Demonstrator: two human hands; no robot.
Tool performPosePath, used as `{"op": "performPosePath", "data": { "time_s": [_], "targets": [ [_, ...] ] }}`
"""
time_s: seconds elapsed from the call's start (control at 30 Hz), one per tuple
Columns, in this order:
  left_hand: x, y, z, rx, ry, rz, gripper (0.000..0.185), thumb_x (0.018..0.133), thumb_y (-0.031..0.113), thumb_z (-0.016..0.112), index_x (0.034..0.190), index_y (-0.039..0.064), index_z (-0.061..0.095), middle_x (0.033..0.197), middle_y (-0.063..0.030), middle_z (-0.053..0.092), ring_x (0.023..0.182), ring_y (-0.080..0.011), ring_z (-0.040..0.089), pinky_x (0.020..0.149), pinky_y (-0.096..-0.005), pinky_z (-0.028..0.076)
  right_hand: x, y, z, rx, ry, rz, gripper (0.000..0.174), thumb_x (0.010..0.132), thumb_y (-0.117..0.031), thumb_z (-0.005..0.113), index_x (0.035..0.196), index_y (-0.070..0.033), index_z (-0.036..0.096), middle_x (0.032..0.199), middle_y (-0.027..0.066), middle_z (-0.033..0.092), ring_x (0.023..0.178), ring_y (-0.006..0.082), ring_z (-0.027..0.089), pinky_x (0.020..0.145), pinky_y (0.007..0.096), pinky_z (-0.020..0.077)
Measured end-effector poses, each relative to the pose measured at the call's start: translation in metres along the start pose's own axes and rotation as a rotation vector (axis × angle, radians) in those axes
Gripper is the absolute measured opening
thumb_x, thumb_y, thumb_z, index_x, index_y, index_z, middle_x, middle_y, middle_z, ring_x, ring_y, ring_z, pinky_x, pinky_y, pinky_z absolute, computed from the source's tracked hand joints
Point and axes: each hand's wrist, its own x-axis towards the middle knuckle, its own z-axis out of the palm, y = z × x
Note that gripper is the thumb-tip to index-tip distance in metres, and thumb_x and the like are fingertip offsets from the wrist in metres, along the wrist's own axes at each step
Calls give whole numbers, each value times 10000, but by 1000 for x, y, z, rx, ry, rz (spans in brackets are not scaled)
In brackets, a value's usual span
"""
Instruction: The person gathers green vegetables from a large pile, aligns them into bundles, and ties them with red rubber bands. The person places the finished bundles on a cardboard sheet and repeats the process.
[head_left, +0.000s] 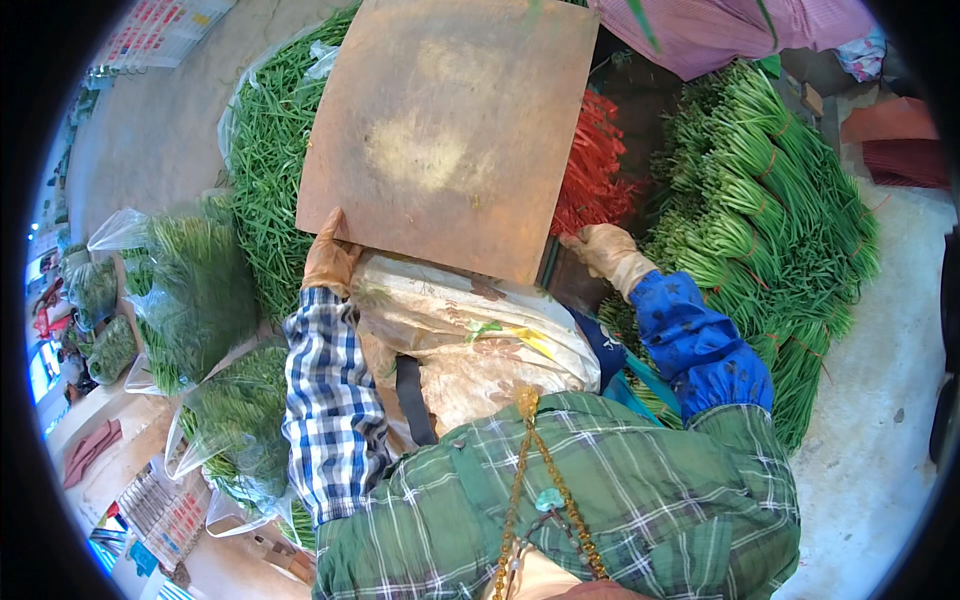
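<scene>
A worn wooden board (442, 142) lies before me over my lap, its surface rubbed pale in two patches. At its near left corner is my left hand (330, 259), in a tan glove, with a finger laid over the board's edge. My right hand (604, 253), gloved too, reaches beside the board's right edge. Its curled fingertips touch the near end of a bundle of red plastic ties (598, 169); whether they pinch a tie is hidden. Banded bunches of green stalks (757, 195) are heaped just right of that hand.
Loose green stalks (274, 150) fill a clear plastic bag along the board's left side. More bagged greens (199, 292) stand at left. A stained floral apron (480, 322) covers my lap. Pink cloth (742, 30) hangs at the far right, above the concrete floor (874, 360).
</scene>
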Motion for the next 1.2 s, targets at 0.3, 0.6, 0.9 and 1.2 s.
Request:
{"op": "performPosePath", "data": {
  "time_s": [0.3, 0.6, 0.9, 1.2],
  "targets": [
    [13, -12, -2, -7, 84, 93, 326, 808, 254, 755, 1073, 109, 634, 1051, -22, 653, 947, -183, 603, 798, -342, 514, -5, 52, 6, -399, 345, -170, 578, 967, -508, 378, 813, -38, 678, 726, 134, 665, 724, 294, 667, 638, 409, 501],
    [2, -16, 3, -115, 72, 81, 349, 828, 230, 734, 1115, 78, 607, 1061, -34, 646, 982, -196, 603, 846, -357, 514, -95, 145, -44, 1066, 928, -219, 657, 949, -592, 387, 841, -8, 669, 519, -2, 520, 462, 88, 447, 463, 219, 322],
    [-47, 28, -66, -289, -20, 211, 546, 905, 212, 626, 1346, -13, 395, 1414, -218, 361, 1193, -338, 516, 920, -334, 538, 3, -99, -54, -905, 774, -1010, 699, 833, -134, 583, 1460, -304, 326, 642, 35, 529, 540, 222, 566, 469, 390, 448],
    [-127, -14, -231, -558, 147, 370, 368, 937, 148, 554, 1261, -22, 505, 1366, -192, 413, 1217, -356, 494, 939, -328, 524, 156, -211, -124, -437, 460, -381, 569, 961, -573, 241, 1368, -226, 434, 1024, 181, 649, 850, 378, 628, 784, 455, 466]
  ]
}}
